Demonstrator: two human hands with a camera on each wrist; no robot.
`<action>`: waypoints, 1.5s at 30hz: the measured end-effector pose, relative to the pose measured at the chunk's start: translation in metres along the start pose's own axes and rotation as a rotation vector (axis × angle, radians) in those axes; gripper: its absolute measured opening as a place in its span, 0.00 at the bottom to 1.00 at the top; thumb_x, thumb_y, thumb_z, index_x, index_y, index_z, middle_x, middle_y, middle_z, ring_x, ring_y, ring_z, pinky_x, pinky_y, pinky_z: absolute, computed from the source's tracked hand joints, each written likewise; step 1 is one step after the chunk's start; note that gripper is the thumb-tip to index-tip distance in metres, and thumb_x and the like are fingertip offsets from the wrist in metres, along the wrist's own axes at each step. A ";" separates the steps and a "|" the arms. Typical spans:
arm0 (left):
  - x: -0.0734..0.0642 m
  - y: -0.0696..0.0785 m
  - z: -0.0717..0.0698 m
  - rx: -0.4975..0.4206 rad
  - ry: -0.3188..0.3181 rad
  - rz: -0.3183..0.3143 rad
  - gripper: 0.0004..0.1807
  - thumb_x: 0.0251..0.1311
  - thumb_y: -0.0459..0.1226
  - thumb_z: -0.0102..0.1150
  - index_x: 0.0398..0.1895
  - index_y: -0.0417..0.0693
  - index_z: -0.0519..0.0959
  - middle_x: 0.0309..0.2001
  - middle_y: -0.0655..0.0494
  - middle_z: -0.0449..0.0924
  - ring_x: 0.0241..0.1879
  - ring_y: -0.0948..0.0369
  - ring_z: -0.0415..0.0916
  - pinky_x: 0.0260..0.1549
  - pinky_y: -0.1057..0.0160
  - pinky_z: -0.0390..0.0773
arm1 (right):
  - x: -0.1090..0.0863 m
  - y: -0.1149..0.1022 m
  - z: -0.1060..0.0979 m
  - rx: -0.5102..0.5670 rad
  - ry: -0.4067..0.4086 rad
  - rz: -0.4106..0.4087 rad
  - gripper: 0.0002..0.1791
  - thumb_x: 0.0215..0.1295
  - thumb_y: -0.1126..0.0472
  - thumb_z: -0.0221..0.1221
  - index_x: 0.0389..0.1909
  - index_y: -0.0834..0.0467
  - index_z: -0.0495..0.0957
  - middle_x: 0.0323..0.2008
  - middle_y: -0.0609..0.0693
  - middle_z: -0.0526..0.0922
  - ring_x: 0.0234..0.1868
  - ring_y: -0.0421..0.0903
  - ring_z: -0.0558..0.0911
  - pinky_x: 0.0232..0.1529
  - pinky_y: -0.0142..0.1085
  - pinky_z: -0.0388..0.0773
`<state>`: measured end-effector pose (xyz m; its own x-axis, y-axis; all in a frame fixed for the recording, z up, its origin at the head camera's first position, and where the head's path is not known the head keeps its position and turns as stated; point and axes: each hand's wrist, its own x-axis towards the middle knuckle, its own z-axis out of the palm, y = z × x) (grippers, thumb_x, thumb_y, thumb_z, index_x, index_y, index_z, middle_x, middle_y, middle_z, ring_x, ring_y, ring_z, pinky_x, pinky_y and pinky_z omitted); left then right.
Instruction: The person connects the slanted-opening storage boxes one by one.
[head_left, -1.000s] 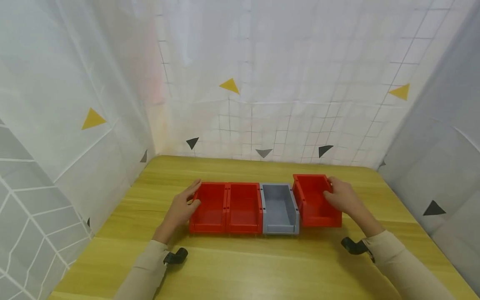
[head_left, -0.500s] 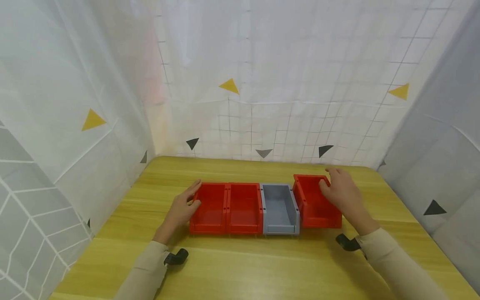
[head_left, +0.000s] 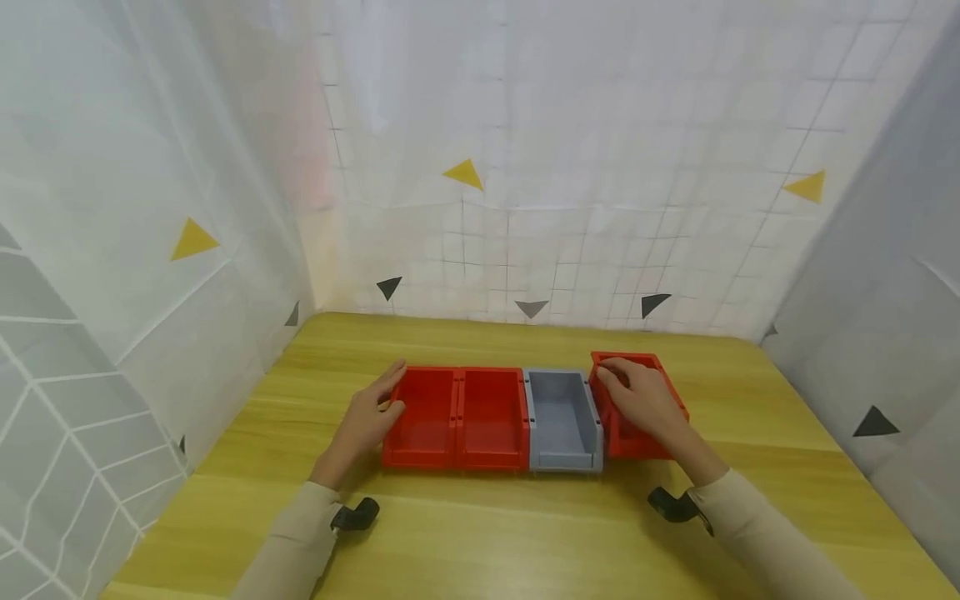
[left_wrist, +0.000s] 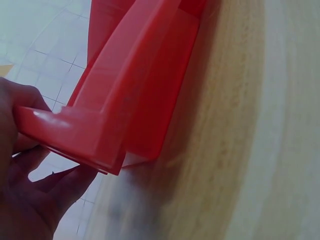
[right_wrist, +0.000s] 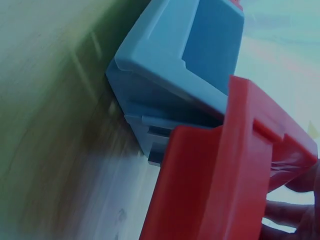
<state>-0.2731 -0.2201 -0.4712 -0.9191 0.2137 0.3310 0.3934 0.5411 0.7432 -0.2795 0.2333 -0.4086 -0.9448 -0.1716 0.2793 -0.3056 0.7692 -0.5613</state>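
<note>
In the head view, my left hand [head_left: 366, 425] grips the left wall of the leftmost red storage bin [head_left: 423, 425]. In the left wrist view, thumb and fingers sit on opposite sides of that bin's rim [left_wrist: 65, 132]. A second red bin [head_left: 491, 421] and a grey bin [head_left: 558, 421] stand beside it in a row. Over the rightmost red bin [head_left: 645, 450] is my right hand [head_left: 647, 404], bent fingers and thumb near its left rim. The right wrist view partly hides these fingers behind the red wall [right_wrist: 250, 165]; whether they pinch it cannot be told.
The bins stand on a wood-grain table [head_left: 465, 533]. The rightmost one sits slightly askew beside the grey bin. White patterned sheets [head_left: 585, 150] enclose the back and both sides.
My right hand has left the right wall of the rightmost red bin and moved left across it to the opposite rim. My left hand stays on its bin.
</note>
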 end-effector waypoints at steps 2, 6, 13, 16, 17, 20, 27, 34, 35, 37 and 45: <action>0.000 0.001 0.000 -0.003 0.000 -0.004 0.34 0.71 0.30 0.54 0.80 0.41 0.63 0.80 0.49 0.57 0.72 0.44 0.65 0.61 0.45 0.73 | -0.002 0.002 -0.001 0.006 0.009 -0.011 0.26 0.80 0.51 0.53 0.66 0.66 0.77 0.59 0.66 0.81 0.56 0.65 0.79 0.58 0.63 0.75; 0.001 0.002 0.001 0.007 -0.001 0.007 0.33 0.71 0.29 0.54 0.79 0.39 0.63 0.80 0.50 0.57 0.72 0.44 0.65 0.62 0.46 0.72 | -0.002 0.009 -0.007 -0.068 0.118 -0.050 0.26 0.77 0.52 0.56 0.66 0.65 0.76 0.60 0.67 0.79 0.57 0.66 0.76 0.53 0.66 0.77; 0.000 0.003 0.001 0.008 -0.003 0.012 0.34 0.71 0.29 0.53 0.80 0.41 0.62 0.80 0.48 0.57 0.72 0.44 0.65 0.64 0.46 0.71 | 0.003 0.020 -0.027 -0.228 0.011 0.051 0.45 0.71 0.32 0.54 0.78 0.57 0.65 0.70 0.75 0.62 0.63 0.78 0.65 0.52 0.74 0.72; -0.001 0.002 0.001 0.018 -0.002 0.006 0.34 0.71 0.29 0.54 0.80 0.42 0.62 0.80 0.49 0.57 0.72 0.45 0.65 0.63 0.46 0.71 | 0.004 0.020 -0.027 -0.222 -0.101 0.089 0.51 0.68 0.25 0.51 0.81 0.56 0.60 0.69 0.77 0.60 0.61 0.77 0.67 0.50 0.69 0.77; -0.001 0.000 0.002 0.022 -0.003 0.007 0.34 0.71 0.29 0.54 0.80 0.42 0.62 0.80 0.50 0.57 0.72 0.44 0.65 0.63 0.46 0.71 | 0.004 0.020 -0.026 -0.222 -0.122 0.100 0.53 0.67 0.24 0.51 0.81 0.55 0.60 0.69 0.77 0.60 0.61 0.76 0.68 0.49 0.67 0.79; -0.001 -0.001 0.002 0.022 -0.003 0.004 0.34 0.71 0.30 0.54 0.80 0.43 0.63 0.80 0.50 0.58 0.70 0.43 0.67 0.62 0.46 0.72 | 0.005 0.015 -0.025 -0.237 -0.146 0.123 0.56 0.63 0.21 0.53 0.81 0.54 0.60 0.69 0.77 0.60 0.58 0.75 0.69 0.45 0.61 0.82; -0.001 -0.001 0.001 0.013 -0.004 0.007 0.34 0.71 0.29 0.54 0.80 0.40 0.62 0.80 0.47 0.57 0.71 0.42 0.66 0.63 0.45 0.71 | 0.010 0.009 -0.023 -0.221 -0.155 0.185 0.54 0.61 0.24 0.58 0.80 0.54 0.63 0.63 0.76 0.63 0.52 0.69 0.72 0.36 0.50 0.84; 0.000 0.002 0.000 0.012 -0.004 -0.002 0.34 0.71 0.30 0.54 0.80 0.41 0.63 0.80 0.49 0.57 0.70 0.41 0.67 0.62 0.45 0.72 | 0.013 0.010 -0.022 -0.233 -0.162 0.190 0.53 0.61 0.25 0.58 0.79 0.53 0.64 0.61 0.76 0.64 0.52 0.69 0.72 0.36 0.50 0.84; 0.000 0.002 0.000 0.012 -0.004 0.001 0.34 0.71 0.30 0.54 0.80 0.40 0.63 0.80 0.48 0.57 0.70 0.41 0.67 0.62 0.45 0.72 | 0.013 0.010 -0.022 -0.236 -0.163 0.190 0.53 0.61 0.25 0.58 0.79 0.53 0.64 0.61 0.76 0.64 0.52 0.69 0.72 0.36 0.50 0.84; -0.001 0.002 0.001 0.012 -0.002 0.006 0.34 0.71 0.30 0.54 0.80 0.40 0.63 0.80 0.47 0.57 0.70 0.41 0.67 0.62 0.44 0.72 | 0.013 0.011 -0.021 -0.241 -0.166 0.190 0.53 0.61 0.25 0.59 0.79 0.54 0.64 0.61 0.76 0.64 0.52 0.69 0.71 0.36 0.50 0.84; -0.001 0.002 0.000 0.015 -0.005 -0.008 0.34 0.71 0.30 0.54 0.80 0.40 0.62 0.80 0.47 0.57 0.72 0.43 0.65 0.63 0.45 0.71 | 0.015 0.013 -0.019 -0.248 -0.168 0.185 0.54 0.60 0.25 0.59 0.80 0.53 0.64 0.60 0.76 0.64 0.52 0.69 0.71 0.34 0.50 0.85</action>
<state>-0.2713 -0.2189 -0.4700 -0.9222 0.2135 0.3223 0.3860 0.5552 0.7367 -0.2953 0.2525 -0.3970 -0.9941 -0.0980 0.0469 -0.1084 0.9195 -0.3779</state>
